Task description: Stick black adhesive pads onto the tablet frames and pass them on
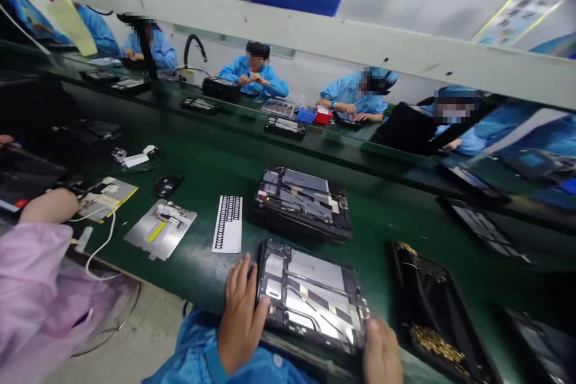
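Note:
An opened tablet [321,294] with silver battery packs, black ribbon cables and inner boards exposed lies before me at the table's front edge. My left hand [243,312] is beside its left side, fingers stretched out and the thumb touching the lower left corner. At the right edge, my right hand [382,351] presses close against the tablet with its fingers together; their undersides are hidden. Just behind stands a stack of similar opened tablets [301,201]. A white sheet of black labels [227,224] lies to the left of the stack.
On the right, a black tray [436,312] holds small gold-coloured parts and dark strips. Left are a metal plate [161,229], a black mouse [168,186] and a white cable [105,246]. A pink-sleeved co-worker [36,288] sits close by. Several people in blue work across the bench.

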The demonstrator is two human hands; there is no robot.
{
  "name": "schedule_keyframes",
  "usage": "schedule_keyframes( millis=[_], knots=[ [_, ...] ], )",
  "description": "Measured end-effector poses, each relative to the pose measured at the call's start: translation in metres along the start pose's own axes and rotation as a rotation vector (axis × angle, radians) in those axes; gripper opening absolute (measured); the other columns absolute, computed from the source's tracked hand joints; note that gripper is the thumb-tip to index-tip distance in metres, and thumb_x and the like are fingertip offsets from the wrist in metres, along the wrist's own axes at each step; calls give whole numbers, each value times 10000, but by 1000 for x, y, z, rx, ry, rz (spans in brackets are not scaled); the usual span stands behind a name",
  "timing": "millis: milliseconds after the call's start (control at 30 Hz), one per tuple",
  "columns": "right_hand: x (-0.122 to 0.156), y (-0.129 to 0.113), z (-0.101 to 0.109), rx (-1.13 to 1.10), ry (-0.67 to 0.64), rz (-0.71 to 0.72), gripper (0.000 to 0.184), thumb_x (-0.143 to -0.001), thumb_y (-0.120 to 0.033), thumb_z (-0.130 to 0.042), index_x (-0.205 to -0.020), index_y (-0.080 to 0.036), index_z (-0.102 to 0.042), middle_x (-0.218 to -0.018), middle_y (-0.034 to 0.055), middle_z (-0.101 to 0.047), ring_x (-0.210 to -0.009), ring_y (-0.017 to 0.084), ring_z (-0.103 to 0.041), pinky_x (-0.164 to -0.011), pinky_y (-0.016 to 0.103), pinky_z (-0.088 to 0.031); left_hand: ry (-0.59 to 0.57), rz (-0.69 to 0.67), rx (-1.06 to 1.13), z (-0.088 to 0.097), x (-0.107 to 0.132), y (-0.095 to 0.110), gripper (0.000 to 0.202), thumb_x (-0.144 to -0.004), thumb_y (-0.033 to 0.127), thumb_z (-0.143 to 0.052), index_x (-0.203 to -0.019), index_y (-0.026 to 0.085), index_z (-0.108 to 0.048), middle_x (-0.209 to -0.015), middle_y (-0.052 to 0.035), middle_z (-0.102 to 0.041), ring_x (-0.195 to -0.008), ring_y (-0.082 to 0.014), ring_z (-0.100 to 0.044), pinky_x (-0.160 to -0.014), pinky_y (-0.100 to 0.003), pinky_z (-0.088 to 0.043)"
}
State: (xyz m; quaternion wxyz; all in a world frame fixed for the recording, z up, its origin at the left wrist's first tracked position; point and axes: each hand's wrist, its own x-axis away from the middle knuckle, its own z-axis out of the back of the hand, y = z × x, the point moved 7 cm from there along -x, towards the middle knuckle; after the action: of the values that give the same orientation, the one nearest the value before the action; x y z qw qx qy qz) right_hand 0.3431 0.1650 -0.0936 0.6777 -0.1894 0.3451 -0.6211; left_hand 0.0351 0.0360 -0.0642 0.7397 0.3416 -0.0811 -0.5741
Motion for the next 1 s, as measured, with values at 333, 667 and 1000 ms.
schedule_keyframes(
  millis=[333,667,1000],
  knots=[
    [-13,-194,-28,14,-122,620,229,-978,-392,-579,-1102,-208,-639,-1107,139,-645,-1061,297,-621,-911,451,-504,-85,-133,-174,78,-74,-77,434,-1022,215,-344,-1410,204,-539,-1516,-87,-519,-1413,-229,-478,-1189,-490,-402],
    [14,-315,-208,369,-702,1073,124,-979,-155,-559,-894,-160,-648,-898,94,-675,-854,229,-633,-803,351,-512,-251,-150,-157,71,-90,-117,497,-991,228,-398,-1484,230,-460,-1591,-41,-415,-1490,-236,-362,-1236,-518,-311],
    [18,-317,-235,336,-864,1061,125,-963,-134,-544,-1012,-93,-651,-1019,187,-696,-964,274,-653,-851,400,-525,-251,-168,-178,71,-93,-118,544,-970,270,-422,-1513,247,-418,-1600,-34,-403,-1493,-245,-356,-1237,-507,-307]
  ],
)
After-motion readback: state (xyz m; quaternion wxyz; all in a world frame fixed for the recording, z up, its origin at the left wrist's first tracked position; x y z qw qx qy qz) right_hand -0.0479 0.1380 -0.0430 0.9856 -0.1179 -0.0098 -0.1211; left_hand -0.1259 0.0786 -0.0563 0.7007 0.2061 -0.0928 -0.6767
